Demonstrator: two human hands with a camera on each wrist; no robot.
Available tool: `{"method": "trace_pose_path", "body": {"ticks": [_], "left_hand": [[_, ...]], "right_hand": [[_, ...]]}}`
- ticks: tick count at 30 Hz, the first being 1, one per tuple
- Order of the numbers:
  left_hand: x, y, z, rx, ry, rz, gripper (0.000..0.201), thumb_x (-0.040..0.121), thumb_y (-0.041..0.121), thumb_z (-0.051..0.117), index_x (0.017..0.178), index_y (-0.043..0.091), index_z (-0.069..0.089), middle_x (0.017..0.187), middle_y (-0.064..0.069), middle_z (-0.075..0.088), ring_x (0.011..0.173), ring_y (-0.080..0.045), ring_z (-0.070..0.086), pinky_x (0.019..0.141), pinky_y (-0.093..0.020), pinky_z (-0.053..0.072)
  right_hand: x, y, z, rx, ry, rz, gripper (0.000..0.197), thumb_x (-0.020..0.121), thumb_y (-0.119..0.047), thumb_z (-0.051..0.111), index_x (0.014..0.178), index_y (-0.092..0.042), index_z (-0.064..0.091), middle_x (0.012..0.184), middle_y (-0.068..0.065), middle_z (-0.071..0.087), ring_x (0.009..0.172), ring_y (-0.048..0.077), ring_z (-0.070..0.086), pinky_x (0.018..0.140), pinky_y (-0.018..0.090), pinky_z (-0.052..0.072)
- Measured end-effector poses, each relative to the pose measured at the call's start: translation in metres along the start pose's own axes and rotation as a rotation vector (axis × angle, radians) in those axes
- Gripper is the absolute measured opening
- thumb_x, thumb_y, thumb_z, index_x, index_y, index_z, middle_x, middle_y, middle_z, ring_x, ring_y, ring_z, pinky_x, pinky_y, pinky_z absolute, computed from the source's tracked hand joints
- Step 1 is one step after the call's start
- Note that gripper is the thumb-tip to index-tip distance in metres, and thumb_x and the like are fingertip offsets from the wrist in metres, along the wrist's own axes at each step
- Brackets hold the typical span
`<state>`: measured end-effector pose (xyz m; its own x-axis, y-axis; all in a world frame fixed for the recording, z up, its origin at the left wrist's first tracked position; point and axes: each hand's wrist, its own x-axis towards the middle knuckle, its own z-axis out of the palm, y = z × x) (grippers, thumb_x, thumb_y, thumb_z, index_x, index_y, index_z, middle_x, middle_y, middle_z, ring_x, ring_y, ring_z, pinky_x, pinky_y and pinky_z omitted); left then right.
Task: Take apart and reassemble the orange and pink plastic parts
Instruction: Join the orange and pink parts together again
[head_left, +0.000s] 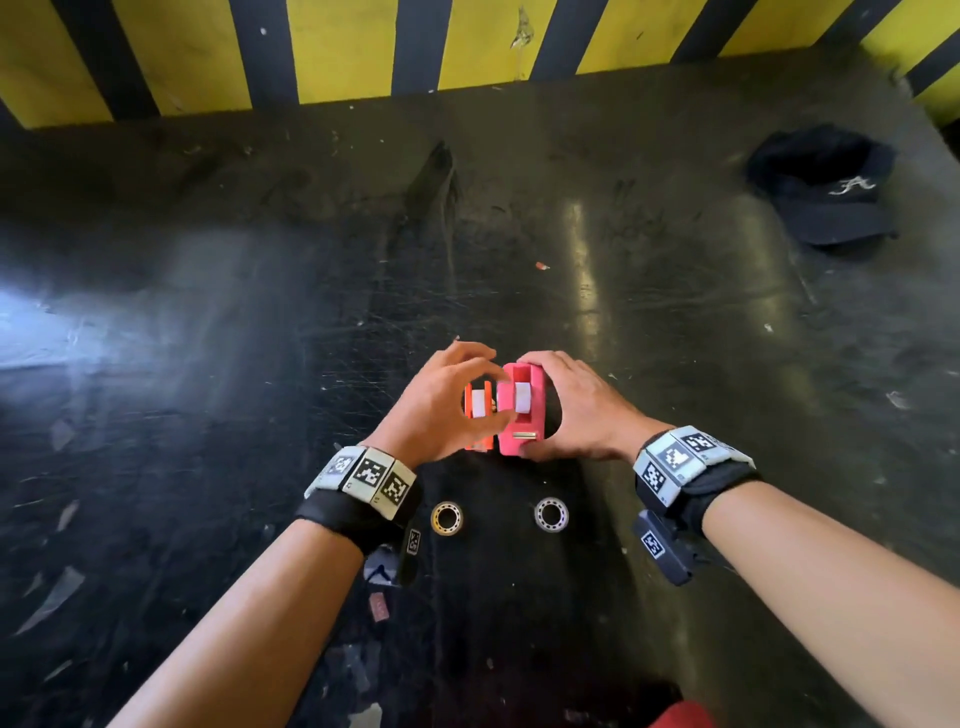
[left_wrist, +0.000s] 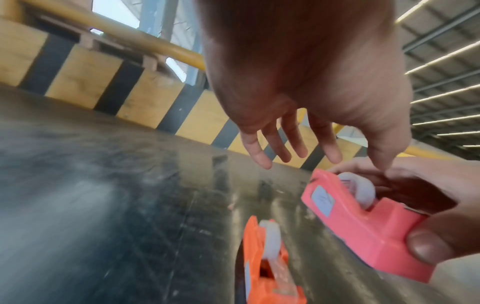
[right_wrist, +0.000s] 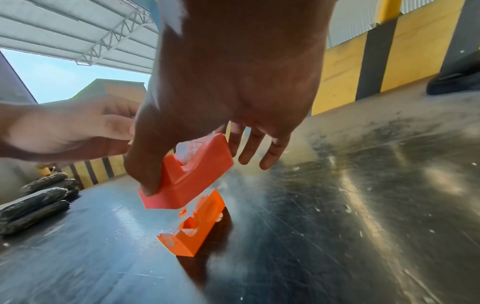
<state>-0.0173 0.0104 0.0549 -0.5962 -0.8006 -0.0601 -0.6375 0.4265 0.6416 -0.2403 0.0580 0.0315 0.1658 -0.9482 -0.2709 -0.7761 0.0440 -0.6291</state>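
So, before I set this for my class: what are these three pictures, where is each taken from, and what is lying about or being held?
No machine here: a person wears three cameras. The head view looks down on both hands; each wrist view looks along one hand. The right hand grips a pink tape dispenser, lifted off the black table. The left hand hovers with fingers spread, thumb near the pink one's roll, holding nothing. An orange tape dispenser stands on the table. Two metal bearing rings and a dark cap also lie there.
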Motion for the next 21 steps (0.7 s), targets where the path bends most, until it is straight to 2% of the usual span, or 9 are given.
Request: {"method": "trace_pose_path", "body": {"ticks": [2,5,7,9,12,14,16,18,21], "left_hand": [[-0.001,0.011,-0.003,0.077,-0.028,0.029,0.052,0.077,0.041,0.086,0.124,0.026,0.072,0.145,0.002,0.053,0.132,-0.021,0.049,0.109,-0.028,0.039],[-0.004,0.017,-0.005,0.157,-0.033,0.042,0.055,0.077,0.043,0.086,0.127,0.026,0.071,0.141,0.001,0.052,0.128,-0.020,0.047,0.102,-0.023,0.036],[-0.007,0.018,-0.004,0.190,-0.018,0.054,0.052,0.077,0.041,0.087,0.125,0.025,0.073,0.138,0.000,0.053,0.125,-0.022,0.049,0.101,-0.023,0.037],[-0.009,0.020,-0.004,0.200,-0.012,0.059,0.049,0.077,0.038,0.087,0.122,0.024,0.074,0.136,0.000,0.053,0.123,-0.021,0.050,0.106,-0.027,0.039],[-0.011,0.020,-0.003,0.161,-0.031,0.058,0.050,0.077,0.040,0.087,0.122,0.024,0.074,0.136,0.001,0.053,0.116,-0.008,0.046,0.116,-0.033,0.036],[-0.012,0.019,-0.002,0.132,-0.021,0.057,0.048,0.077,0.041,0.086,0.121,0.026,0.073,0.135,0.005,0.054,0.117,-0.009,0.047,0.110,-0.030,0.042],[-0.012,0.017,-0.003,0.103,-0.005,0.059,0.046,0.078,0.039,0.084,0.119,0.027,0.072,0.132,0.007,0.057,0.116,-0.012,0.051,0.100,-0.023,0.041],[-0.011,0.017,-0.005,0.071,0.004,0.065,0.044,0.077,0.037,0.084,0.118,0.026,0.071,0.123,0.009,0.062,0.109,-0.009,0.052,0.096,-0.018,0.038],[-0.010,0.015,-0.011,-0.008,0.028,0.058,0.040,0.077,0.032,0.084,0.114,0.026,0.071,0.106,0.015,0.068,0.098,-0.003,0.057,0.089,-0.014,0.042]], "right_hand": [[-0.006,-0.009,-0.004,-0.001,0.006,-0.022,0.109,0.048,-0.069,0.082,0.142,-0.035,0.039,0.134,-0.009,0.049,0.119,0.019,0.051,0.103,0.039,0.047],[-0.015,-0.018,-0.008,-0.021,0.005,-0.041,0.108,0.052,-0.066,0.084,0.144,-0.032,0.038,0.135,-0.008,0.048,0.119,0.018,0.050,0.102,0.038,0.046],[-0.020,-0.021,-0.007,-0.037,0.001,-0.043,0.107,0.054,-0.066,0.083,0.145,-0.032,0.038,0.135,-0.009,0.049,0.118,0.018,0.050,0.103,0.040,0.046],[-0.023,-0.023,-0.005,-0.041,0.000,-0.040,0.107,0.053,-0.069,0.081,0.144,-0.033,0.038,0.134,-0.009,0.049,0.118,0.018,0.050,0.104,0.041,0.047],[-0.025,-0.025,-0.003,-0.040,-0.013,-0.027,0.108,0.051,-0.069,0.082,0.143,-0.033,0.038,0.135,-0.009,0.049,0.119,0.018,0.050,0.104,0.041,0.047],[-0.026,-0.026,-0.003,-0.039,-0.023,-0.019,0.110,0.048,-0.071,0.080,0.143,-0.034,0.037,0.136,-0.010,0.048,0.120,0.017,0.050,0.105,0.041,0.047],[-0.025,-0.025,-0.003,-0.033,-0.032,-0.006,0.111,0.046,-0.073,0.077,0.142,-0.035,0.037,0.137,-0.010,0.048,0.120,0.016,0.049,0.105,0.041,0.047],[-0.021,-0.021,-0.001,-0.037,-0.047,0.007,0.109,0.046,-0.073,0.077,0.140,-0.037,0.037,0.136,-0.011,0.048,0.118,0.016,0.049,0.105,0.041,0.047],[-0.011,-0.007,0.002,-0.071,-0.070,0.026,0.105,0.046,-0.066,0.085,0.137,-0.041,0.037,0.134,-0.011,0.050,0.117,0.018,0.051,0.103,0.044,0.048]]}}
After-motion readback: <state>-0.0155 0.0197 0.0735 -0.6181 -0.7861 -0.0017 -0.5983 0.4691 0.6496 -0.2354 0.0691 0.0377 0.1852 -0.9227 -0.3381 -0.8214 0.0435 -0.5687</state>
